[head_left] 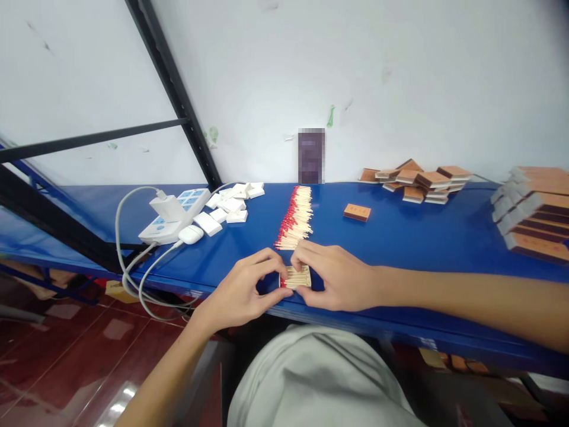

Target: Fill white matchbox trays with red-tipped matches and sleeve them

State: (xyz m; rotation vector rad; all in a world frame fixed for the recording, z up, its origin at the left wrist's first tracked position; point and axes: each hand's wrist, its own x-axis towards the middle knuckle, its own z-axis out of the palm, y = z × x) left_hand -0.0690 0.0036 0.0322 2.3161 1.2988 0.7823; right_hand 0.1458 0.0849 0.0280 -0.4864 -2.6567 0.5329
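Observation:
Near the front edge of the blue shelf lies a small white matchbox tray (297,277) filled with red-tipped matches, their heads toward the left. My left hand (249,286) grips the tray's left end between thumb and fingers. At its right end, my right hand (331,277) has its thumb on the near side and its bent fingers over the far side. Just beyond the hands, a long row of loose matches (296,219) reaches back toward the wall, red heads to the left. A brown matchbox sleeve (357,212) sits to the right of that row.
White trays (229,204) are heaped at the left, beside a power strip (175,216) with plugs and looping cables. Brown matchboxes (418,178) are piled at the back right, with bigger stacks (537,213) at far right. A black metal frame (178,95) rises at left.

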